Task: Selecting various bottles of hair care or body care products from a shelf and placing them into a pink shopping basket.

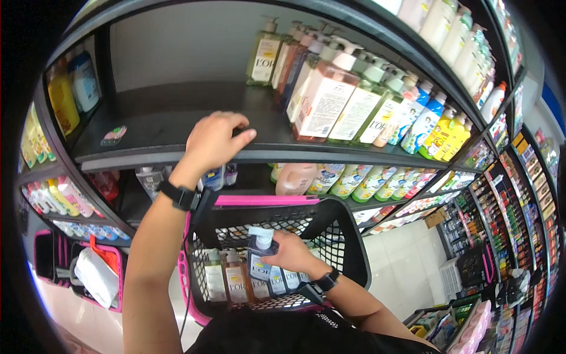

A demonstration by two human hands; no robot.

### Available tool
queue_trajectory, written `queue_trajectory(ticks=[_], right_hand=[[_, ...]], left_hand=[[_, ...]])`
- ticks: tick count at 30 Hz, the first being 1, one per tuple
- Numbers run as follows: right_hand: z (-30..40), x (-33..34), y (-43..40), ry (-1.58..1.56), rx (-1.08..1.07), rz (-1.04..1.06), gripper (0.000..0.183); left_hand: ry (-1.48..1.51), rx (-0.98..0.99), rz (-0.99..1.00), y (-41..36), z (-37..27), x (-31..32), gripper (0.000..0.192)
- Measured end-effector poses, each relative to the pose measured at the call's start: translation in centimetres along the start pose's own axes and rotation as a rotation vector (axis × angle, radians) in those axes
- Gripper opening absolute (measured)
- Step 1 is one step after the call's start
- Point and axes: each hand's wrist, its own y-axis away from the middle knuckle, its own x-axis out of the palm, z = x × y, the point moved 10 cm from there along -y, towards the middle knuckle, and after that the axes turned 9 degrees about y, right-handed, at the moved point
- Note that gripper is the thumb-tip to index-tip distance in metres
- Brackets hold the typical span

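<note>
My left hand is held at the front edge of the dark shelf, fingers apart and nothing in it. My right hand grips a dark blue pump bottle with a white pump, over the black and pink shopping basket. Below it in the basket stand several labelled pump bottles, among them a green one and an amber one. On the shelf, right of my left hand, rows of pump bottles stand close together, with a pink one at the front.
A small sticker or tag lies at the shelf's left. The lower shelf holds green-and-white bottles. Two more baskets stand on the floor at left, one holding a white bag. At lower right is a crate with pink packs.
</note>
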Motion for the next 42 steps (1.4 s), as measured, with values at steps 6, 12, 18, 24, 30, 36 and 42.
queue_trajectory(ticks=[6, 12, 18, 24, 30, 36, 42], right_hand=[[1.1, -11.1, 1.0, -0.515, -0.006, -0.329, 0.046], [4.8, -17.6, 1.5, -0.803, -0.164, -0.422, 0.057], [3.5, -18.0, 1.8, -0.910, -0.291, -0.589, 0.057], [-6.9, -7.4, 1.0, -0.926, 0.181, -0.482, 0.028], [-15.1, 5.9, 4.1, -0.508, 0.359, -0.286, 0.017], [-15.3, 10.6, 5.4, -0.245, 0.315, 0.022, 0.019], [-16.8, 12.1, 5.2, -0.253, 0.312, 0.029, 0.023]], left_hand=[[0.478, 0.164, 0.150, 4.4, -5.5, 1.8, 0.043], [0.590, 0.071, 0.253, 7.2, -9.4, 4.3, 0.064], [0.713, -0.053, 0.139, 6.7, -9.2, 1.9, 0.057], [1.071, -0.033, -0.081, 2.9, -6.8, -2.2, 0.053], [0.987, -0.197, -0.126, -3.0, -2.7, -3.4, 0.045], [0.746, -0.225, -0.082, -8.3, 0.6, -2.1, 0.046], [0.525, -0.219, -0.132, -12.2, 4.7, 0.2, 0.051]])
